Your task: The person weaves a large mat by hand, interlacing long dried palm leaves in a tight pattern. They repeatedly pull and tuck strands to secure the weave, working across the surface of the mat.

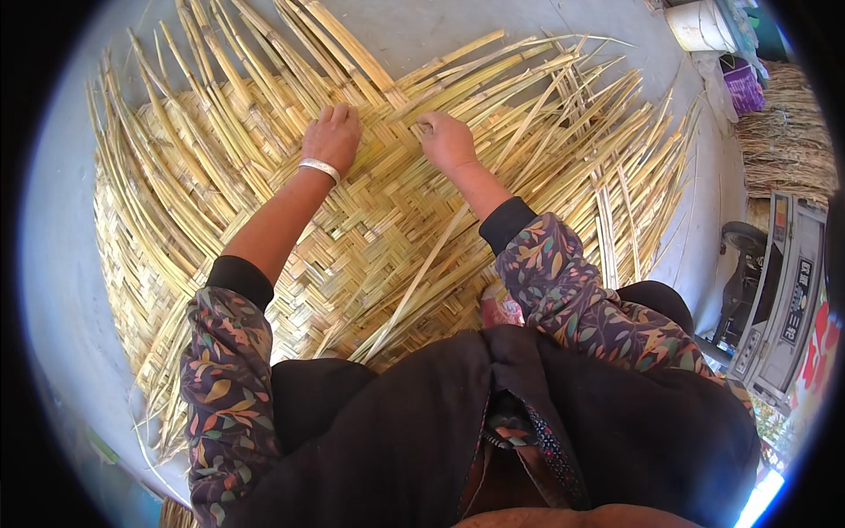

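Observation:
A large woven mat of split yellow-green reed strips (pixel 370 238) lies on the floor in front of me. Long unwoven strips fan out from its far left and right sides. My left hand (pixel 333 141), with a silver bangle at the wrist, is closed at the far point of the weave, its bent fingers down at the base of the thick strips (pixel 348 57). To its right my right hand (pixel 445 141) is closed, thumb against forefinger, just over the strips on the right side. What lies between the fingers of either hand is hidden or too small to make out.
A loose strip (pixel 414 286) slants across the mat toward me. My patterned shoe (pixel 500 308) is on the mat's near edge. At right stand a white bucket (pixel 700 26), a purple bag (pixel 744 86), bundled dry stalks (pixel 786 132) and a grey vehicle (pixel 779 299) with a wheel.

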The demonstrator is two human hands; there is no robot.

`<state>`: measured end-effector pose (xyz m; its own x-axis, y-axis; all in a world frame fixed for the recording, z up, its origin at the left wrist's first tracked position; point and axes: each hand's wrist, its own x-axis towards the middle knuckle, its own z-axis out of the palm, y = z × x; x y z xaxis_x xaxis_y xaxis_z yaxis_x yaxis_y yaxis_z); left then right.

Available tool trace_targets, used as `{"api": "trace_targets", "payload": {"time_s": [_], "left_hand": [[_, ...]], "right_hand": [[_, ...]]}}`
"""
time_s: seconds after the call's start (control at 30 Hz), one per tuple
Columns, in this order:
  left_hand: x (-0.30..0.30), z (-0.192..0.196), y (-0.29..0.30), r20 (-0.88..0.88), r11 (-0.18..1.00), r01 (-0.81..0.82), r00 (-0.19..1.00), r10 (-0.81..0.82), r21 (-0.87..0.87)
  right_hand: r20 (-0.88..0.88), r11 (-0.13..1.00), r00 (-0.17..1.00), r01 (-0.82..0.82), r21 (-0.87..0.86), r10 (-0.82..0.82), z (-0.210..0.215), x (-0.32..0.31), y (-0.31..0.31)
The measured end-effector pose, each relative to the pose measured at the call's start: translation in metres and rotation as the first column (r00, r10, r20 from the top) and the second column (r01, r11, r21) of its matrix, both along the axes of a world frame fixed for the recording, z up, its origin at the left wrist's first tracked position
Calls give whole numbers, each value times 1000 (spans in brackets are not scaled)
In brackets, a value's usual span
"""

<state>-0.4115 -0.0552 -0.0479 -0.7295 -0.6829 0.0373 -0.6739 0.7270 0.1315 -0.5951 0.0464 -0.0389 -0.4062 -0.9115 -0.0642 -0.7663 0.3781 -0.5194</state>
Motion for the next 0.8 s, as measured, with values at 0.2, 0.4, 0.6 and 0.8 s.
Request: {"api": "trace_targets", "payload": {"time_s": [0.2,0.4,0.6,0.8], "left_hand": [[-23,25,-19,-23,995,90,996,-90,-32],[-38,-10,-18,105,964,240,968,-229,-113],[-45,0,-17,163,971,229,963,-216,-65],[-56,4,-16,179,960,262,954,-242,-95]], "right_hand": [[89,999,996,-23,48,19,2,-4,-1],[278,996,960,0,86,-24,-7,-14,-3],[324,995,945,17,99,-49,-8,-17,-5],[229,996,973,-31,86,11,-2,-24,-2]]}}
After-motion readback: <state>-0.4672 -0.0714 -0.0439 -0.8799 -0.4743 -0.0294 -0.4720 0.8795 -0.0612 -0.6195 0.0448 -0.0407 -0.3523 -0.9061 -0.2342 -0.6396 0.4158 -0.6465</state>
